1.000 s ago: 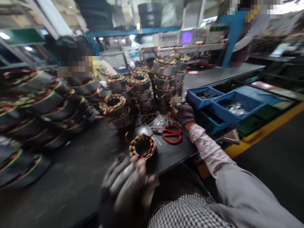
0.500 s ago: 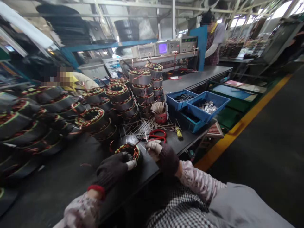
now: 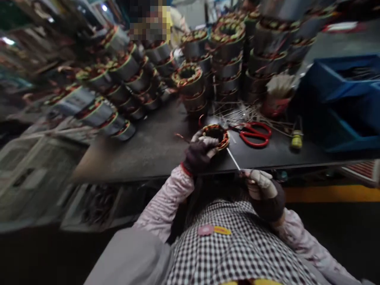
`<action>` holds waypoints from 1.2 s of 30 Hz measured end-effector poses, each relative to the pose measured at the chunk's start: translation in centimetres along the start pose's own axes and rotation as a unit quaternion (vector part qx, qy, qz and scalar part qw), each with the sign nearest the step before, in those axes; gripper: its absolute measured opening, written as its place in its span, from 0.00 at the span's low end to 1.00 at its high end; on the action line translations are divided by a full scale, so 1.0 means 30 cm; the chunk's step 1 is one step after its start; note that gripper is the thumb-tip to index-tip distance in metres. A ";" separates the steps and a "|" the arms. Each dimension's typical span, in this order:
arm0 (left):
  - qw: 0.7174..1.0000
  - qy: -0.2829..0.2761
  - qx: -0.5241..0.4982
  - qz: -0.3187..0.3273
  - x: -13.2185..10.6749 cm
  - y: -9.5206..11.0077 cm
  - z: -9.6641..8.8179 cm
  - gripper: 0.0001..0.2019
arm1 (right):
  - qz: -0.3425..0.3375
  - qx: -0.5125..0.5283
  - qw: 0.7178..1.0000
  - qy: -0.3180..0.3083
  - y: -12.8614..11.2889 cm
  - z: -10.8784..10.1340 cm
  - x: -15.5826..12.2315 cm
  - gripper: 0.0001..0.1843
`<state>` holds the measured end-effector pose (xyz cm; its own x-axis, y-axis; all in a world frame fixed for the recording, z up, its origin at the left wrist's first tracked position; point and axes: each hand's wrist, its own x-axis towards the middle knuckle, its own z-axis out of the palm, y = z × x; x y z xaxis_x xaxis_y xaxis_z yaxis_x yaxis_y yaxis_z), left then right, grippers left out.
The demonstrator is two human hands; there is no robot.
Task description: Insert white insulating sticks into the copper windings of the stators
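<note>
A motor stator (image 3: 225,141) with copper windings and a yellow-green rim sits near the front edge of the dark bench. My left hand (image 3: 199,152), in a dark glove with pale fingertips, is closed on its left side. From the stator's lower right a thin white strip (image 3: 233,159) runs straight to my right hand (image 3: 261,186), whose pale-wrapped fingers pinch its near end just off the bench edge. Whether the strip is tied to the stator cannot be made out. Red-handled scissors (image 3: 255,134) lie right of the stator.
Stacked stators (image 3: 227,59) line the back, with more leaning at left (image 3: 97,107). Loose pale strips (image 3: 243,114) lie before a red cup (image 3: 276,106) holding more. A small yellow item (image 3: 297,139) and blue bins (image 3: 353,122) are at right. A person (image 3: 178,23) is behind the stacks.
The view has swung left and down. My right hand has drawn back from the stator toward my body, and a white strip now stretches between them. My left hand stays on the stator.
</note>
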<state>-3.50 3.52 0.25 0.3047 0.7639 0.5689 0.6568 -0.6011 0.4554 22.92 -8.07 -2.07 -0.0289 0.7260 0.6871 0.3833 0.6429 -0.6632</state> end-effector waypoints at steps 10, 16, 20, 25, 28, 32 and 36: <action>0.989 0.056 -0.025 -0.137 -0.043 0.088 0.020 0.15 | -0.091 -0.033 0.994 -0.057 0.009 0.094 0.120 0.16; 0.930 0.099 -0.229 -0.269 0.003 0.109 0.073 0.16 | 0.098 0.100 0.985 -0.100 0.068 0.123 0.253 0.12; 0.942 0.101 -0.220 -0.233 0.002 0.116 0.059 0.05 | 0.270 0.208 0.930 -0.141 0.035 0.107 0.333 0.20; 0.963 0.079 -0.165 -0.198 -0.008 0.124 0.035 0.07 | 0.177 0.099 0.964 -0.172 0.027 0.115 0.375 0.15; 0.970 0.082 -0.143 -0.179 -0.011 0.125 0.033 0.07 | 0.153 0.022 0.967 -0.200 0.050 0.125 0.383 0.13; 0.977 0.065 -0.115 -0.169 -0.009 0.125 0.030 0.06 | 0.166 0.018 0.968 -0.187 0.046 0.118 0.373 0.13; 0.979 0.058 -0.106 -0.166 -0.006 0.129 0.025 0.04 | 0.146 0.020 0.975 -0.168 0.030 0.113 0.367 0.11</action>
<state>-0.51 1.23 1.39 0.0096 0.9012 0.4334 0.5447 -0.3682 0.7535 19.80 1.32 3.90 -0.2275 0.9141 0.3356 0.3846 0.4009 -0.8315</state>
